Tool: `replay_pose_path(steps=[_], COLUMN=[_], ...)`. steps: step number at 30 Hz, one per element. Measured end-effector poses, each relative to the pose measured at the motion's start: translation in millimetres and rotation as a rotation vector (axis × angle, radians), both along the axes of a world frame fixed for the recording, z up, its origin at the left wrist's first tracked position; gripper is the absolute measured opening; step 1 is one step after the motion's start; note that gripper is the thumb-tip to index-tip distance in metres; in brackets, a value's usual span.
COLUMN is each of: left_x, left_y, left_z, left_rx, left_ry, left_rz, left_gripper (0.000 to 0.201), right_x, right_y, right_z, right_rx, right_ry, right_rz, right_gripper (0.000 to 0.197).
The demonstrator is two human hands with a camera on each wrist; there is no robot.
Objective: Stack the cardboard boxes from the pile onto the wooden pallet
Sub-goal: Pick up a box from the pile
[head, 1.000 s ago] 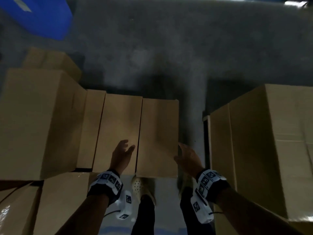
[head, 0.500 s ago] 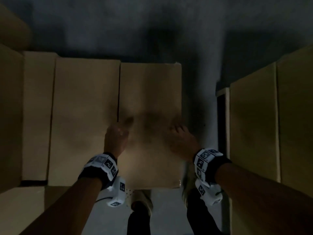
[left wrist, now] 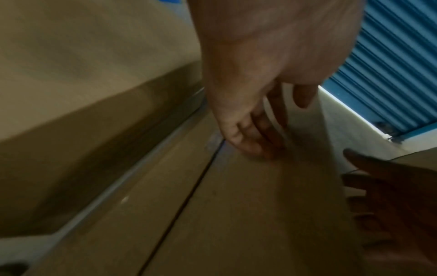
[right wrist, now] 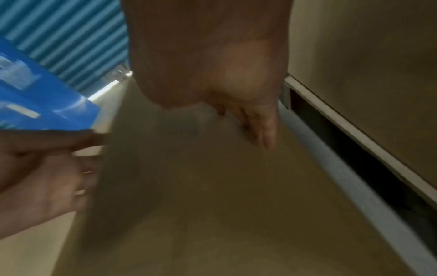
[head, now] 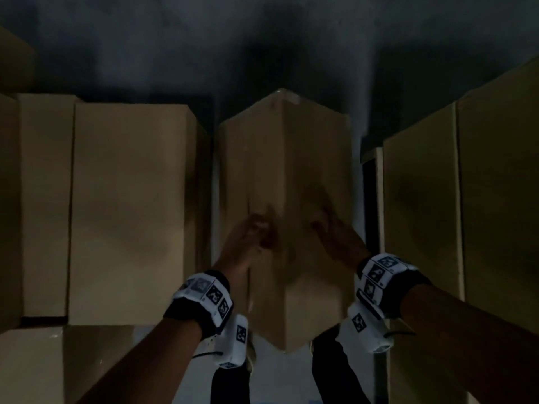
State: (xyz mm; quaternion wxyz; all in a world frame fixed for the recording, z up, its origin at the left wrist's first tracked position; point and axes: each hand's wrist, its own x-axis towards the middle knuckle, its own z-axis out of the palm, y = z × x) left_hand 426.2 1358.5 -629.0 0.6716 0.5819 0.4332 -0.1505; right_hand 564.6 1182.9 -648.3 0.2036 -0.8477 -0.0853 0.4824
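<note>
A tall cardboard box (head: 309, 158) stands apart from the row on its left, turned so one long edge faces me. My left hand (head: 250, 234) lies on its left face and my right hand (head: 335, 231) on its right face. In the left wrist view the left hand's fingers (left wrist: 255, 142) reach down almost straight onto the cardboard (left wrist: 236, 214), near a seam. In the right wrist view the right hand's fingers (right wrist: 260, 127) also touch the box (right wrist: 212, 186). Neither hand wraps round an edge. I cannot make out the pallet for certain.
Boxes of the same kind stand in a row on the left (head: 128, 214), with a lower one (head: 58, 363) at bottom left. A taller stack (head: 423, 228) rises on the right, with a pale board and dark gap (right wrist: 354, 134) beside it. Grey floor (head: 262, 53) lies beyond.
The rightmost box has come away from the row and rolled onto an edge under both hands. A gap now shows on its left. The view has moved closer and grown darker.
</note>
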Motion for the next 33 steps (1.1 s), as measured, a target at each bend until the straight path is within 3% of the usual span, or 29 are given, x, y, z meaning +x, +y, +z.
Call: replay_pose_path(steps=[3, 6, 8, 12, 15, 18, 21, 25, 29, 30, 33], left_x=[16, 22, 21, 13, 17, 24, 13, -4, -14, -16, -18], left_y=[-16, -16, -9, -1, -8, -16, -14, -12, -20, -22, -28], left_z=[-11, -33, -42, -65, -57, -54, -27, 35, 120, 144, 217], left_rx=[-0.02, 0.226, 0.308, 0.246, 0.07, 0.043, 0.071, 0.126, 0.159, 0.171, 0.213], left_ry=[0.009, 0.129, 0.244, 0.309, 0.241, 0.188, 0.183, 0.078, 0.037, 0.029, 0.005], left_rz=[-0.095, -0.07, -0.031, 0.107, 0.138, 0.175, 0.272, 0.318, 0.291, 0.295, 0.324], left_gripper=[0.014, 0.016, 0.028, 0.067, 0.034, 0.012, 0.022, 0.041, 0.08, 0.076, 0.037], right_x=[0, -3, -5, -2, 2, 6, 14, 16, 7, 5, 1], right_y=[-11, -23, -31, -44, -48, -55, -60, -59, -54, -57, -67], right_z=[3, 5, 0, -16, -23, -26, -5, 55, 134, 154, 222], right_rx=[0.097, 0.112, 0.088, 0.053, 0.05, 0.101, 0.254, 0.289, 0.26, 0.296, 0.364], right_ry=[-0.074, -0.096, -0.125, -0.122, -0.101, 0.02, 0.221, 0.268, 0.189, 0.153, 0.077], right_rz=[-0.224, -0.295, -0.308, -0.365, -0.409, -0.525, -0.627, -0.611, -0.591, -0.578, -0.525], right_gripper=[0.062, 0.065, 0.073, 0.083, 0.088, 0.102, 0.074, 0.095, 0.099, 0.099, 0.09])
